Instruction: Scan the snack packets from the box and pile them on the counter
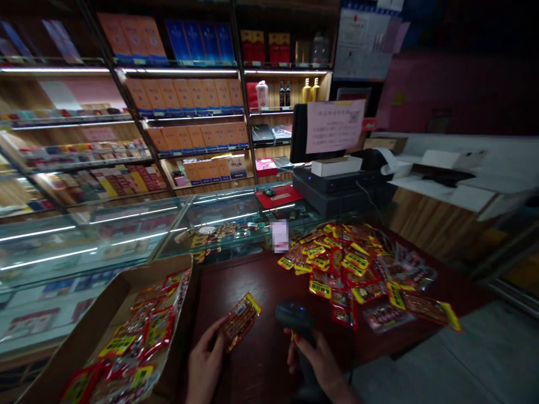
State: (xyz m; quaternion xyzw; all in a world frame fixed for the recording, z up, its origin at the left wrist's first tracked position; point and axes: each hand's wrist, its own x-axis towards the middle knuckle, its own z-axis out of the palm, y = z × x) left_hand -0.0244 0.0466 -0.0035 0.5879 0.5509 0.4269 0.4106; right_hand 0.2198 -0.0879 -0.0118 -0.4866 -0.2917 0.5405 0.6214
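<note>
My left hand (207, 354) pinches a flat snack packet (241, 321) with a yellow and red edge, tilted above the dark red tabletop (248, 275). A white label with a barcode-like patch faces up on it. In my right hand (315, 359) is a black handheld barcode scanner (295, 317), gripped by its handle, with a small blue light on top. The scanner's head is just right of the packet, apart from it. A pile of similar packets (349, 258) spreads over the table on the right. An open cardboard box (185, 264) on the left holds more packets.
Behind the table runs a glass display counter (138, 230). A monitor (300, 134) with a pink paper sheet stands on the counter, above a black cash drawer (337, 193). Shelves of boxed goods (185, 95) line the back wall. A red mat (278, 196) carries a mouse.
</note>
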